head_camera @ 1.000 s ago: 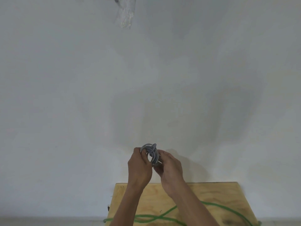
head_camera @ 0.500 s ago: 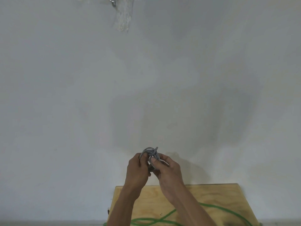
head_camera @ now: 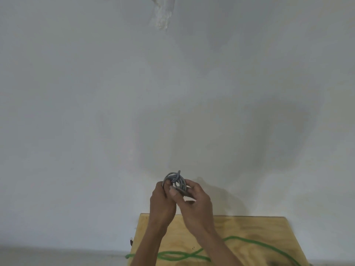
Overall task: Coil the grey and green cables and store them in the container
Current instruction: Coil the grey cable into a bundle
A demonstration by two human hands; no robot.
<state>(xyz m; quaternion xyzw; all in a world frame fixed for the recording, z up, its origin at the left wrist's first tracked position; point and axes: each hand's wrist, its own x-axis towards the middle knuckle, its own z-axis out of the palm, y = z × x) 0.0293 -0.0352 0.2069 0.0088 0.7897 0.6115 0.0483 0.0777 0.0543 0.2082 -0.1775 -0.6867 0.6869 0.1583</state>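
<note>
A small coil of grey cable (head_camera: 175, 180) is held up in front of the wall, above the far edge of a wooden table (head_camera: 259, 229). My left hand (head_camera: 162, 202) grips the coil's left side. My right hand (head_camera: 194, 202) pinches its lower right part between thumb and fingers. The lower half of the coil is hidden behind my fingers. A green cable (head_camera: 249, 241) lies loose across the table, curving and crossing over itself near the front. No container is in view.
A plain pale wall (head_camera: 172, 93) fills most of the view, with a rough patch (head_camera: 162, 14) near the top. A small dark object (head_camera: 131, 242) sticks out at the table's left edge.
Both hands stay on the grey coil, with the fingers shifting around it. The coil looks a little tighter and the view has tilted slightly.
</note>
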